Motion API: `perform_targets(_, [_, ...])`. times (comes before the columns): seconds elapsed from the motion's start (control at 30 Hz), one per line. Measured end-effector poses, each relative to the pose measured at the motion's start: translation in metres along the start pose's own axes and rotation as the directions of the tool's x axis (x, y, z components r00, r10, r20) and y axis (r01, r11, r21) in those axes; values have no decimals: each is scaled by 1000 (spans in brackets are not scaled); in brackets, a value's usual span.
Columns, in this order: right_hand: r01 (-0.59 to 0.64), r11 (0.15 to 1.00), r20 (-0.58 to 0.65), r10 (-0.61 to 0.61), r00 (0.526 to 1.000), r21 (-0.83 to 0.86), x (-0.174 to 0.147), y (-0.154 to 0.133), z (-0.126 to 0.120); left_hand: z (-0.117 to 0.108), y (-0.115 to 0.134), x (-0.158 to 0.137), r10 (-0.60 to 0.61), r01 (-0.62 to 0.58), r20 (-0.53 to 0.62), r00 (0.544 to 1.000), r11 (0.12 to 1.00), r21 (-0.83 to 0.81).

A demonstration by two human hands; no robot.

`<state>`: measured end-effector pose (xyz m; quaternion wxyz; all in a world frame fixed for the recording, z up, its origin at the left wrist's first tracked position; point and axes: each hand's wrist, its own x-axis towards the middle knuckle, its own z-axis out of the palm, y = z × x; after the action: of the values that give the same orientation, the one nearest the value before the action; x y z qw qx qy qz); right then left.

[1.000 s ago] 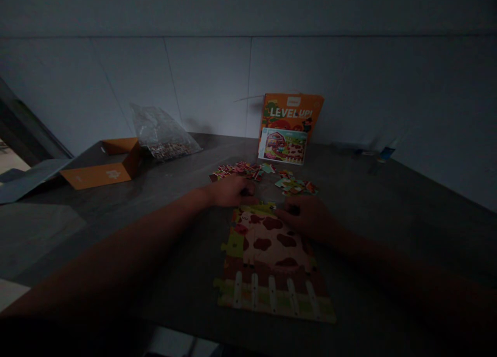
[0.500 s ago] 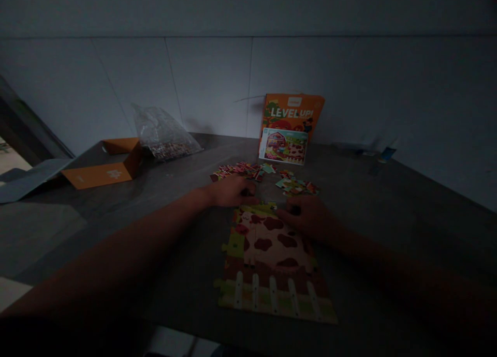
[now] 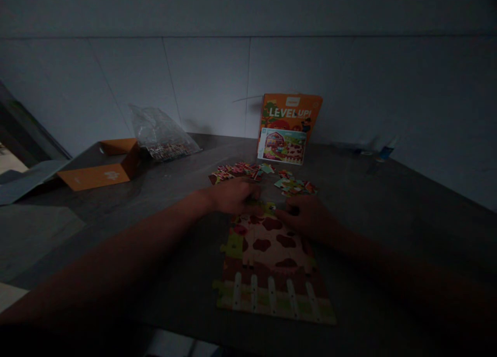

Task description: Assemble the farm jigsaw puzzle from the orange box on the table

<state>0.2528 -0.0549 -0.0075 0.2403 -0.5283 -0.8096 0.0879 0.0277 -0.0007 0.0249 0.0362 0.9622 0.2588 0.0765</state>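
A partly assembled jigsaw puzzle [image 3: 272,248] lies flat on the dark table, showing a spotted cow above a white fence. At its upper left edge, my left hand [image 3: 235,195] presses down with curled fingers, covering part of the top row. My right hand [image 3: 308,212] is closed at the upper right edge, its thumb reaching onto the cow picture. Between the hands a yellow-green puzzle piece [image 3: 269,208] shows at the top edge. Just beyond lie loose puzzle pieces [image 3: 236,170] in one pile and more pieces [image 3: 297,185] in another. Dim light hides the fingertips.
An orange box [image 3: 289,108] stands against the wall, with a farm picture card [image 3: 282,146] leaning on it. To the left are an open orange box [image 3: 99,176] and a clear plastic bag [image 3: 163,134] with pieces inside. A small blue item [image 3: 386,152] lies far right.
My left hand has come slightly down and right, over the puzzle's top edge, covering more of the cow's head. My right hand stays nearly in place. The view has shifted slightly.
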Motion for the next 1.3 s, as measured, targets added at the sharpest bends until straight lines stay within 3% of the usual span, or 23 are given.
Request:
perform_targets(0.87, [19, 999, -1, -19, 1000, -35, -1, 0, 1, 1, 2, 1, -3, 2, -24, 1000, 999, -35])
perform_targets(1.1, [46, 999, 110, -48, 993, 23, 0, -4, -6, 0, 2, 1, -5, 4, -24, 1000, 1000, -31])
perform_targets(1.3, [129, 988, 218, -144, 965, 81, 2, -3, -14, 2, 0, 1, -21, 20, -17, 1000, 999, -36])
